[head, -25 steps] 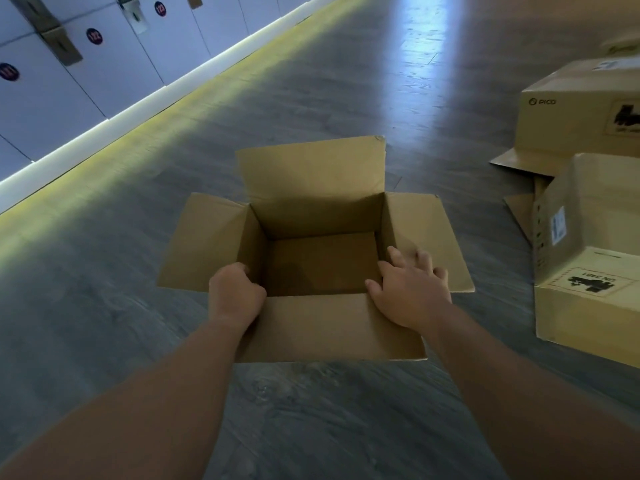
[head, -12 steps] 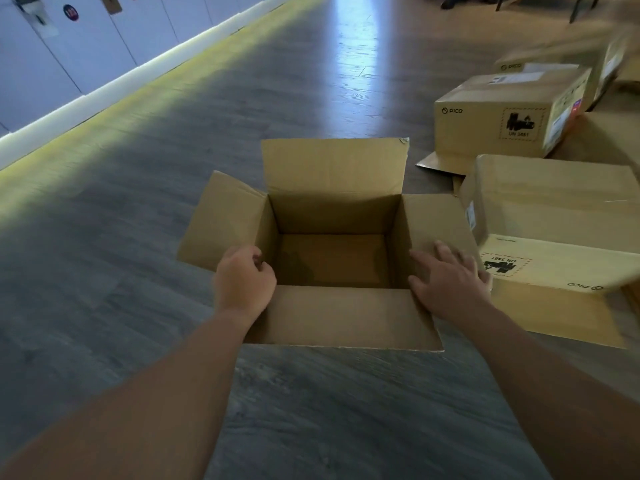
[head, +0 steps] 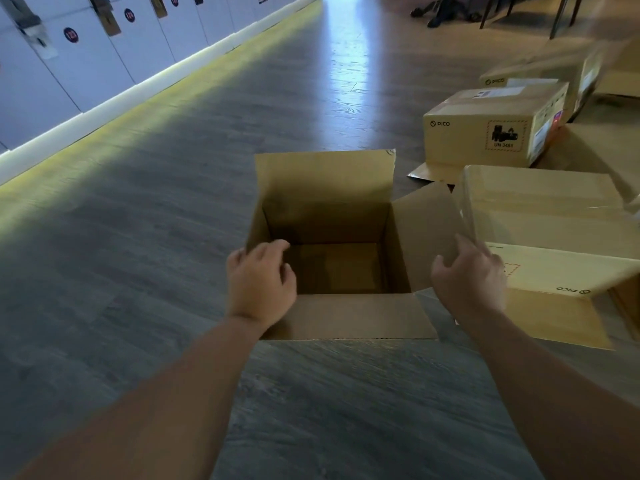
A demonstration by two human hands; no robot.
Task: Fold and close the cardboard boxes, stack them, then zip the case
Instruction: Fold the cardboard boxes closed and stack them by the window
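An open, empty cardboard box [head: 325,178] stands on the grey floor in front of me. Its far flap is upright and its near flap [head: 353,317] lies flat toward me. My left hand [head: 261,282] grips the near end of the left flap [head: 254,230], which stands almost vertical. My right hand [head: 469,282] pinches the right flap [head: 426,230], thumb on its inner face and fingers behind, and the flap is tilted up off the floor.
A closed box [head: 547,209] lies right beside the right flap. Behind it sits a PICO box [head: 485,133] with a warning label, and a blurred box [head: 588,74] farther back. White lockers [head: 69,64] line the left wall. Chair legs [head: 561,12] stand at the far right.
Both side flaps have come up from lying flat. My left hand raised the left flap to near vertical, and my right hand moved outward and took hold of the right flap.
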